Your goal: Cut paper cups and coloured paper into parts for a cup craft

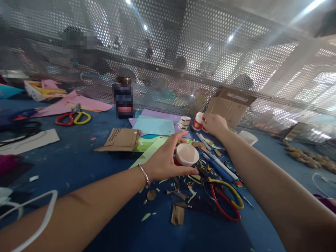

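Observation:
My left hand (168,157) curves around a white paper cup (187,155) with some red on its side. Its thumb and index finger are spread wide on either side of the cup, and they do not look pressed against it. Farther off, my right hand (215,123) reaches to a red and white paper cup (197,122), its fingertips bent down at the rim. More red shows just under those fingers, partly hidden by the hand. Left of it stands another cup, wrapped in green and red strips (185,122).
Red-and-yellow-handled scissors (227,199) lie among paper scraps; another pair (73,117) lies left. Pens (220,166), cardboard (123,139), blue paper (153,125) and a white cup (248,137) are around. A dark bottle (124,99) and cardboard box (228,105) stand near the perforated metal screen (157,52).

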The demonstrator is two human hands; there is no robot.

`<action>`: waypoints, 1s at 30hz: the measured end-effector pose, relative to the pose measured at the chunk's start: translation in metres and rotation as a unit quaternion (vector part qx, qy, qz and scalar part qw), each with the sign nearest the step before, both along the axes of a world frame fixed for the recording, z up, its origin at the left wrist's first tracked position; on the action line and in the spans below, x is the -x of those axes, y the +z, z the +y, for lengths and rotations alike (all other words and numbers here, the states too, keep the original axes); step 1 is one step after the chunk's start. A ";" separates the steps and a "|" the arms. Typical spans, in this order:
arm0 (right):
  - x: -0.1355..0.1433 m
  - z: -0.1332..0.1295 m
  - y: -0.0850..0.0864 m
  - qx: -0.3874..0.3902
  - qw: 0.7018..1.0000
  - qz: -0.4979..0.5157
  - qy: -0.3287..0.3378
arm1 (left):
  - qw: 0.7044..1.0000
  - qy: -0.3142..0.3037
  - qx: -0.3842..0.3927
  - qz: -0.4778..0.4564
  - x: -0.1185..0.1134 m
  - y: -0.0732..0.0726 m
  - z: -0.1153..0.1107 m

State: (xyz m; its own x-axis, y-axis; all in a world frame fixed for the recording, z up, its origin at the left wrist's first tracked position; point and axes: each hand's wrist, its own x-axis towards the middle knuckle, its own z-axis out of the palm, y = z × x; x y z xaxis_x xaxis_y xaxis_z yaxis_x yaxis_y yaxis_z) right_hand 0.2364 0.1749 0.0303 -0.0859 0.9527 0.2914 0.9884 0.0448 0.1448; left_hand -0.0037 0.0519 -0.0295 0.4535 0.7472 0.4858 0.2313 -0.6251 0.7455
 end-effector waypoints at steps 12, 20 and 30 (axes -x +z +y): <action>0.009 -0.010 -0.004 -0.025 0.996 0.083 0.006 | 0.987 -0.012 0.154 -0.044 -0.003 -0.004 0.005; 0.025 -0.130 0.004 0.064 0.916 0.298 0.262 | 0.994 0.014 0.100 -0.039 -0.008 -0.004 0.005; 0.018 -0.173 -0.009 0.065 0.884 0.349 0.305 | 0.988 -0.031 0.009 0.149 -0.006 0.009 -0.006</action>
State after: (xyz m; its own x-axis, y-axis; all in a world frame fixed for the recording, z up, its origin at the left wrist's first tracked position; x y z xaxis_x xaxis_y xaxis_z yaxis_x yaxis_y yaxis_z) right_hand 0.2184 0.0017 0.0210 -0.4389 0.8200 0.3673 0.6210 0.5723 -0.5356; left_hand 0.0025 0.0462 -0.0206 0.6198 0.7207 0.3106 0.4042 -0.6324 0.6608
